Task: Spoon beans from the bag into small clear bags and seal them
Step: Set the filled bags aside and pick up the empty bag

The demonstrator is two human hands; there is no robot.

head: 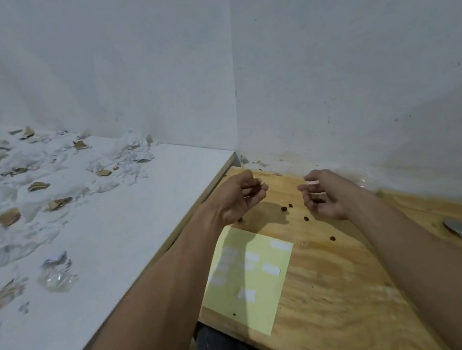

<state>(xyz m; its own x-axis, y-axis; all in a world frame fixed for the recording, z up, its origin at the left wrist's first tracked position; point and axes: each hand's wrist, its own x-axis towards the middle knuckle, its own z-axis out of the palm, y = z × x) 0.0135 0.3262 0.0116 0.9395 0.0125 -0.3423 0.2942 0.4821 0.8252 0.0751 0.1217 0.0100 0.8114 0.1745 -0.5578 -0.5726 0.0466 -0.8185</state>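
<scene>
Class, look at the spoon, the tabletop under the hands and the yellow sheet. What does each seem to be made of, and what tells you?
Spoon: probably metal, with a grey shiny bowl.
Tabletop: wood, likely plywood, with visible grain and a light, fairly matt finish.
Yellow sheet: looks like paper, flat, thin and matt, bearing white labels.

Dark beans (283, 208) lie scattered loose beside a spoon (459, 229).

Bare wooden table (346, 292) between yellow sheet (251, 276) and spoon (459, 229); walls behind.
</scene>
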